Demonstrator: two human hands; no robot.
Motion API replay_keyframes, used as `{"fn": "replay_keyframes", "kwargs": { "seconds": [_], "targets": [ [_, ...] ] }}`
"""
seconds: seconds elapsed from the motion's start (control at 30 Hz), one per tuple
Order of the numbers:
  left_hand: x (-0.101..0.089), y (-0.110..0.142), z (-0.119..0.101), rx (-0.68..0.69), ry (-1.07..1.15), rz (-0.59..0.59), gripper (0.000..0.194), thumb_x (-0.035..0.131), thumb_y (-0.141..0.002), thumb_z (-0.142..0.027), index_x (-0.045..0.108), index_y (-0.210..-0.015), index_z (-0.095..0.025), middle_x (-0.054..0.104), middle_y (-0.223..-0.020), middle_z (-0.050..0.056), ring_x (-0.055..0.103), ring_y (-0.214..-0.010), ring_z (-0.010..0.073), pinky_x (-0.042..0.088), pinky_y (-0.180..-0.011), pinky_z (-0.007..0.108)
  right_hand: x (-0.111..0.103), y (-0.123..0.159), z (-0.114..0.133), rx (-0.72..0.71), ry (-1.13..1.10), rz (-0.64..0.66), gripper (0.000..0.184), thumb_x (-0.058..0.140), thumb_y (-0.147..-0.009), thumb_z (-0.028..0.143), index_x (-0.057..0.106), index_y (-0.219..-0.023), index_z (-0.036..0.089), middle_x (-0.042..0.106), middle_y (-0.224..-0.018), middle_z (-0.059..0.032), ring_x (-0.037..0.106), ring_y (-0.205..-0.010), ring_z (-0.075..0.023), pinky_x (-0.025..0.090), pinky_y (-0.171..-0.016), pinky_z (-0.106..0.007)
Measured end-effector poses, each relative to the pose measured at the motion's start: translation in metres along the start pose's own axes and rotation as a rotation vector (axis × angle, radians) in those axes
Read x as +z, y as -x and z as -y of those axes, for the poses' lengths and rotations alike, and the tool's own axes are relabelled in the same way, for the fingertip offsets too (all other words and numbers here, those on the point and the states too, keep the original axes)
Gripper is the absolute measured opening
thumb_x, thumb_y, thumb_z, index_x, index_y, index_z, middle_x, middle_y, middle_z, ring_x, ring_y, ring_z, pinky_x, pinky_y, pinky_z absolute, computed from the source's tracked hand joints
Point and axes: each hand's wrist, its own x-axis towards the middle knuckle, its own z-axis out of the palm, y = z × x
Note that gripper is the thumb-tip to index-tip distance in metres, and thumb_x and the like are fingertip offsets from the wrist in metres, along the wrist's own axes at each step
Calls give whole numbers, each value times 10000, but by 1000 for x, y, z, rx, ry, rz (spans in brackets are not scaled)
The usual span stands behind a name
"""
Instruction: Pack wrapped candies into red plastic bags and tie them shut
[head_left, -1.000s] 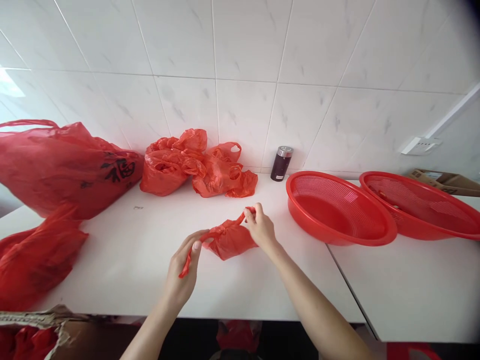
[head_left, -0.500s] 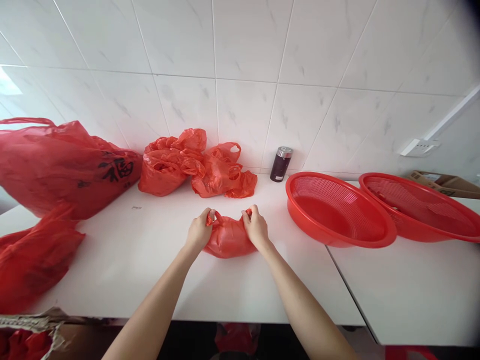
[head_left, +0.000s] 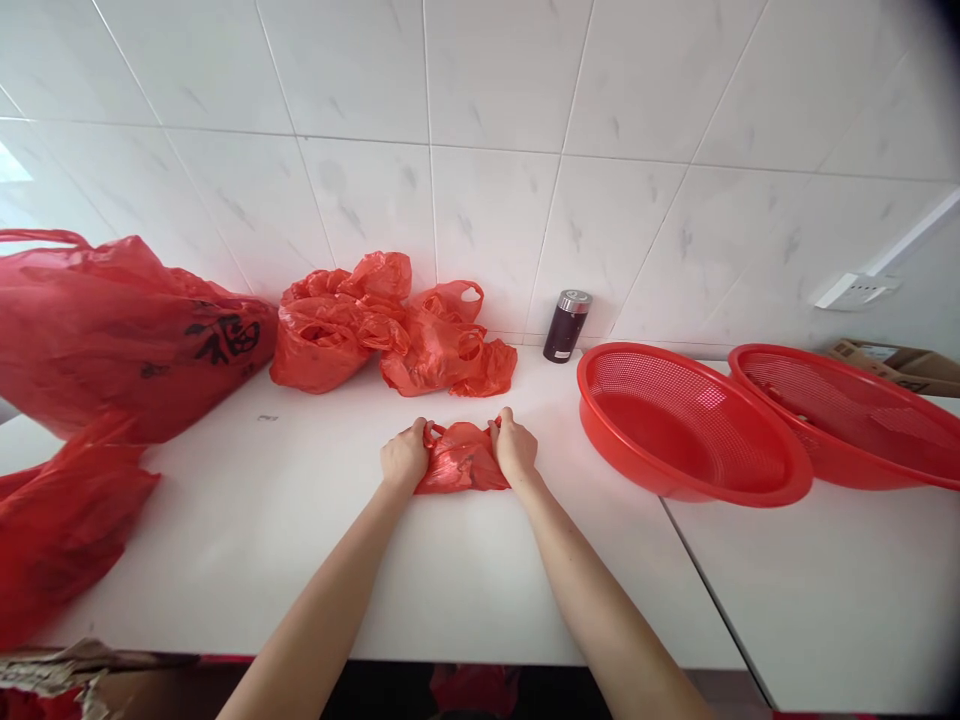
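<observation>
A small red plastic bag is stretched between my two hands over the white table. My left hand is closed round the bag's handle on the left side. On the opposite side, my right hand pinches the other handle between thumb and fingers. The bag bulges, and what it holds cannot be made out. Just beyond it, several more red plastic bags lie bunched against the wall.
A large stuffed red bag and a smaller red bag fill the left side. Two red plastic baskets stand at the right. A dark thermos is by the tiled wall. An opened cardboard box sits below the front edge.
The bag between my hands has turned and flattened, its lower edge now higher in view. Both hands still grip its handles. The view has shifted slightly.
</observation>
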Motion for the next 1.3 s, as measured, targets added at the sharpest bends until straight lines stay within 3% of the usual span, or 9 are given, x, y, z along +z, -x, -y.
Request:
{"fn": "replay_keyframes", "kwargs": {
  "seconds": [0.3,0.5,0.67,0.8,0.87,0.97,1.1,1.17,1.3],
  "targets": [
    [0,10,1,-51,171,-115,144,468,-896,-299,602,-892,-247,672,-768,49,600,-718,224,370,-669,320,3,2,-6,95,-123,-150,153,268,-995,297,380,-978,194,581,-619,-3,551,-561,-174,242,-507,-259],
    [6,24,1,-161,538,-247,390,243,-989,-400,562,-883,-203,613,-686,12,569,-608,151,422,-603,280,6,2,-6,141,-324,-268,135,216,-996,299,317,-957,219,632,-699,-22,598,-626,-178,321,-532,-253],
    [-2,17,8,-199,745,-205,340,458,-944,-437,598,-925,-129,622,-751,7,592,-604,116,500,-578,276,2,4,-5,111,-484,-332,197,185,-997,390,289,-925,240,631,-685,-14,611,-611,-173,384,-566,-254],
    [-30,8,4,-117,670,-286,273,365,-963,-267,533,-1154,-170,623,-1052,107,630,-936,202,510,-779,372,-2,6,-3,40,-585,-360,214,241,-980,452,280,-917,251,644,-726,-15,631,-658,-170,427,-629,-256],
    [-39,10,-8,0,589,-293,332,392,-933,-241,485,-1250,-215,547,-1244,134,510,-1192,244,422,-957,424,-3,7,-3,17,-618,-366,225,279,-965,473,284,-914,253,651,-766,-29,636,-688,-178,437,-649,-264],
    [-41,14,-35,193,454,-103,294,619,-804,-256,609,-1098,-250,610,-1176,91,483,-1214,269,334,-1045,429,-4,9,-5,31,-656,-382,248,311,-944,496,293,-913,251,654,-823,-65,639,-721,-197,437,-658,-282],
    [-52,14,-53,264,307,231,122,715,-717,-246,658,-809,-190,671,-816,36,617,-856,213,456,-869,415,-8,8,-11,116,-728,-390,278,317,-932,521,287,-938,245,657,-810,-71,628,-635,-192,432,-636,-294],
    [-74,14,-49,258,286,324,121,680,-749,-284,653,-793,-174,667,-792,21,611,-782,182,479,-790,367,-8,6,-15,153,-784,-371,285,301,-933,531,275,-962,248,659,-781,-31,572,-493,-150,431,-588,-280],
    [-147,32,-19,224,352,374,227,604,-784,-406,651,-839,-191,685,-849,7,622,-769,172,486,-697,280,-5,3,-20,178,-880,-346,236,343,-925,479,270,-992,264,641,-731,49,503,-402,-101,420,-544,-244]
  ]
}}
